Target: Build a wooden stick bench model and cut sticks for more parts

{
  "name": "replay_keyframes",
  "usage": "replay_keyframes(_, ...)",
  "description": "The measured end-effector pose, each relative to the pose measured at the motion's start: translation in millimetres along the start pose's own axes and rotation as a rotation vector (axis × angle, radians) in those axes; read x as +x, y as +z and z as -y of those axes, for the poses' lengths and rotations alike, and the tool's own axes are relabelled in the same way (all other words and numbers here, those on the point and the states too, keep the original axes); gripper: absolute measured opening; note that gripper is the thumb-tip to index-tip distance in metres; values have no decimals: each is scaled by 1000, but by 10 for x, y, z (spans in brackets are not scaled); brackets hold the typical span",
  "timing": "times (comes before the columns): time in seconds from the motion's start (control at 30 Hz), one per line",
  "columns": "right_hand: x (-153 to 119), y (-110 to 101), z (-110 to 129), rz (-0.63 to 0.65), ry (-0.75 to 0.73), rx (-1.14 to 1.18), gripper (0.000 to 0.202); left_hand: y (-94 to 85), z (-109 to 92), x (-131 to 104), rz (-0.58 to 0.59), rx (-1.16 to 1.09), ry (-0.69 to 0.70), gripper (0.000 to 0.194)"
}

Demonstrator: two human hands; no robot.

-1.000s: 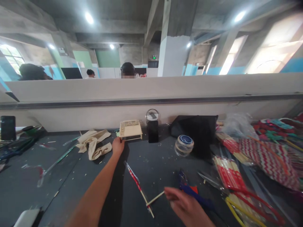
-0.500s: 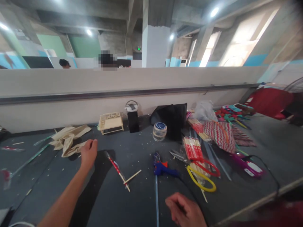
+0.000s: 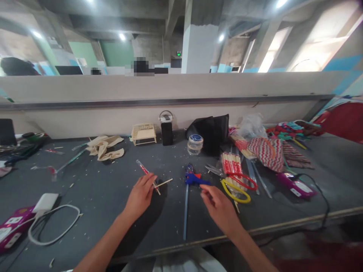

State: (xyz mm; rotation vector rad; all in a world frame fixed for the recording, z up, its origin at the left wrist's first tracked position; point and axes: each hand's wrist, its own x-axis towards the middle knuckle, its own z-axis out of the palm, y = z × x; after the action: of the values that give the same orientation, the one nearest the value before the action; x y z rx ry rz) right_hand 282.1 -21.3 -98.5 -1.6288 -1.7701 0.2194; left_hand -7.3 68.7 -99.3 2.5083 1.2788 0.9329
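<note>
My left hand [image 3: 142, 192] is over the red-and-white chopstick packet [image 3: 143, 167], its fingers together at the packet's lower part; whether they grip it is hard to tell. A thin wooden stick [image 3: 165, 183] lies crosswise beside those fingertips. My right hand [image 3: 217, 204] is at the handle end of the blue glue gun [image 3: 194, 179], its fingers curled with the thumb close to the index finger. Any hold on the handle is unclear. A clear glue stick [image 3: 186, 213] extends from the gun toward the table's front edge.
Scissors with red and yellow handles [image 3: 234, 192] lie right, beside packed chopsticks [image 3: 231, 163]. Behind stand a lidded jar [image 3: 195, 145], a phone [image 3: 166, 133] and a small wooden model [image 3: 144, 133]. A beige cloth [image 3: 104, 147] and white cable [image 3: 61, 243] are left; a purple power strip [image 3: 296, 186] is right.
My left hand has moved right from near the beige cloth to the chopstick packet. My right hand has moved forward to the glue gun's handle. The camera view has shifted.
</note>
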Motion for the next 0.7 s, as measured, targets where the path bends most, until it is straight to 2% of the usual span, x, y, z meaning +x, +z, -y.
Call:
replay_keyframes(0.07, 116, 106, 180, 54, -122, -15, 31, 85, 39, 34, 83, 12, 34, 38)
replay_keyframes(0.13, 260, 243, 348, 129, -188, -30, 37, 117, 72, 37, 147, 27, 57, 35)
replay_keyframes(0.27, 502, 576, 612, 318, -360, -140, 44, 88, 69, -28, 168, 71, 78, 28)
replay_keyframes(0.4, 609, 813, 713, 369, -357, -195, 19, 48, 15, -84, 115, 122, 59, 22)
replay_keyframes(0.57, 695, 761, 667, 258, -212, -246, 21, 1, -25, -76, 15, 160, -2, 21)
replay_keyframes(0.7, 631, 652, 808, 228, -267, -188, 32, 8, -90, -80, 12, 90, 38, 23)
